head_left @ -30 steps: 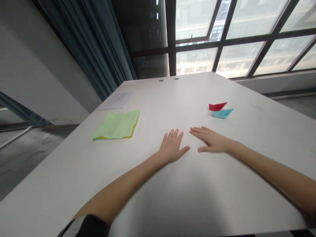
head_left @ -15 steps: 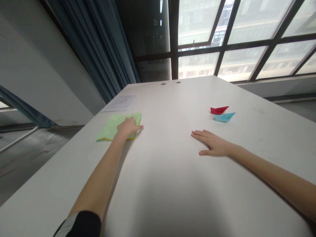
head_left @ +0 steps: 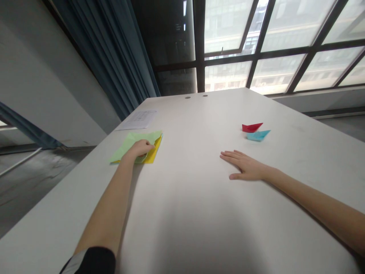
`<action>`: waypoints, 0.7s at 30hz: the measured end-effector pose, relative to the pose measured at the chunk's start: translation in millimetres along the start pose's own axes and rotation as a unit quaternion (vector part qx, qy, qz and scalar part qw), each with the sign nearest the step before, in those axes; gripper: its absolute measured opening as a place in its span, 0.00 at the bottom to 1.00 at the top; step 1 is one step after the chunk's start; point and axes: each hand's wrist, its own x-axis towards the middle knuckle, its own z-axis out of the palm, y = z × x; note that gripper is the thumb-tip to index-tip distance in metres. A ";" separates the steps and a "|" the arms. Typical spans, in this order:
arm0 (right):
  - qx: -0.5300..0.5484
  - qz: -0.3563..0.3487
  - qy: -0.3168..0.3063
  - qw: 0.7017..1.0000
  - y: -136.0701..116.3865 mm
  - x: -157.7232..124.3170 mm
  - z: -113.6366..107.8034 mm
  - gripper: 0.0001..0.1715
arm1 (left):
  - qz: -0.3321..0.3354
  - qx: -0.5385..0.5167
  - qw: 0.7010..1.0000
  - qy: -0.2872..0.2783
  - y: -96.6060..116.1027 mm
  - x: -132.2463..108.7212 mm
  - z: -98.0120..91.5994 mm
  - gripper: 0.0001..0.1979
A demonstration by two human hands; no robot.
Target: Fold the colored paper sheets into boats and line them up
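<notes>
On the left of the white table, my left hand (head_left: 139, 148) pinches the right part of a light green sheet of paper (head_left: 127, 145). The sheet buckles under the fingers, and its right edge is pulled back from a yellow sheet (head_left: 154, 153) beneath. A thin blue edge shows below the yellow one. My right hand (head_left: 246, 166) lies flat on the table, fingers stretched out and thumb apart, holding nothing. Beyond it sit a blue folded paper boat (head_left: 258, 136) and a red folded paper boat (head_left: 251, 128), close together.
A printed white sheet (head_left: 137, 120) lies on the table (head_left: 194, 190) behind the coloured paper. Two dark round holes are near the far edge. A blue curtain (head_left: 114, 49) and framed windows (head_left: 228, 72) stand beyond the table.
My left hand has closed its fingers and drawn the green sheet's right edge leftward, uncovering more of the yellow sheet. My right hand has stayed in place.
</notes>
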 end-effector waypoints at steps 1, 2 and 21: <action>0.003 -0.001 0.003 1.000 0.2 -0.3 -0.3 0.47 | 0.003 0.020 1.000 0.015 1.9 -1.1 -2.6 0.15; 0.006 -0.002 0.005 1.000 0.2 -0.5 -0.6 0.47 | 0.003 0.042 0.999 0.034 4.7 -3.2 -5.9 0.14; 0.023 0.000 0.018 1.000 -3.2 -1.4 -5.4 0.48 | 0.364 0.194 0.909 0.056 162.0 -114.8 54.4 0.14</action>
